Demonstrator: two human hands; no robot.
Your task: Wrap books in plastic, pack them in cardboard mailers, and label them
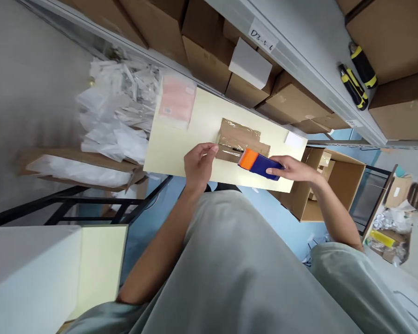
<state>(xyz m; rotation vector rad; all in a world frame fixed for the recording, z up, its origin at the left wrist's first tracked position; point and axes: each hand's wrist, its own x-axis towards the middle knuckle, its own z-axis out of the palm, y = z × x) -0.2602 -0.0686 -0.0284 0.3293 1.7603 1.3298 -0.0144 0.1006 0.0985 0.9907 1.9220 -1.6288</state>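
My right hand [288,168] grips the right end of a flat, box-shaped thing [259,165], dark blue with an orange end. Its orange end lies over the lower right part of a brown cardboard piece [238,134] with shiny tape across it. Thumb and fingers of my left hand [201,164] are pinched together at the lower left corner of the cardboard. What they hold, if anything, is too small to make out. Under the cardboard is a pale yellow tabletop [205,113].
A pink packet [177,98] lies at the table's left end, a white paper [294,139] at its right. Crumpled white packaging [114,102] is heaped to the left. Cardboard boxes [209,51] line the shelf behind; two yellow-black cutters [353,86] lie above. An open carton [330,185] stands right.
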